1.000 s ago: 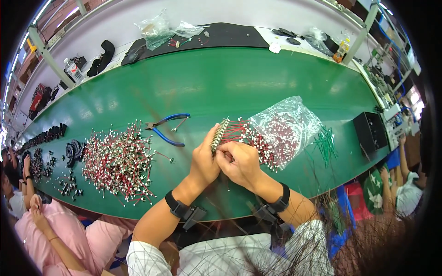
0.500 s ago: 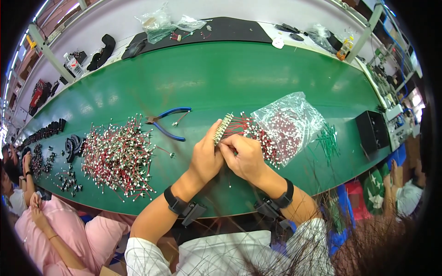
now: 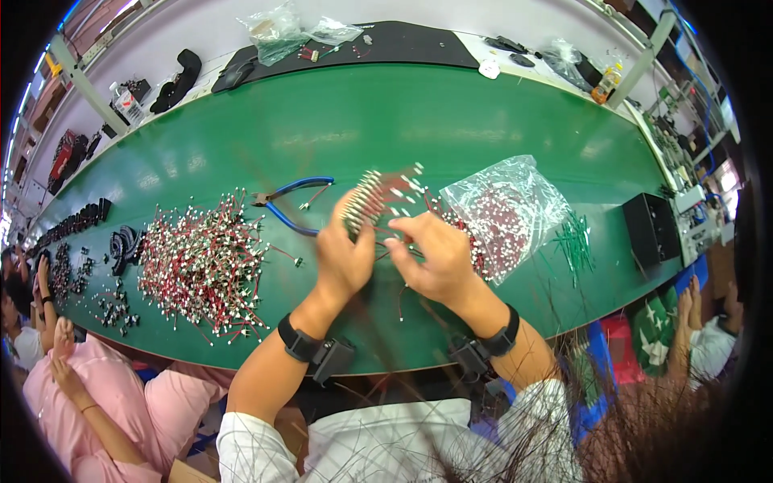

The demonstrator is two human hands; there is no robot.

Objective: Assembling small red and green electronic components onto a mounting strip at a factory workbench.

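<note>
My left hand [image 3: 345, 256] is closed around a row of small pale connectors [image 3: 364, 200] with red wires, tilted up and to the right. The wires' far ends, tipped with white plugs [image 3: 409, 189], are smeared by motion. Close beside it, my right hand [image 3: 435, 256] has its thumb and forefinger parted, with no held piece visible between them. Behind that hand, a clear plastic bag [image 3: 507, 213] of red wires with white plugs lies on the green table [image 3: 386, 113]. Blue-handled pliers [image 3: 283, 211] rest open left of my left hand.
A large heap of red wires with white plugs [image 3: 201, 270] lies left. Small black parts [image 3: 121, 314] sit farther left. Green wires [image 3: 574, 245] and a black box [image 3: 651, 229] are at right. A person in pink [image 3: 105, 410] sits at left, hands near the table edge.
My left hand has moved slightly left, swinging the connector row and its wires upward. My right hand has drawn away from the row and its thumb and forefinger have parted.
</note>
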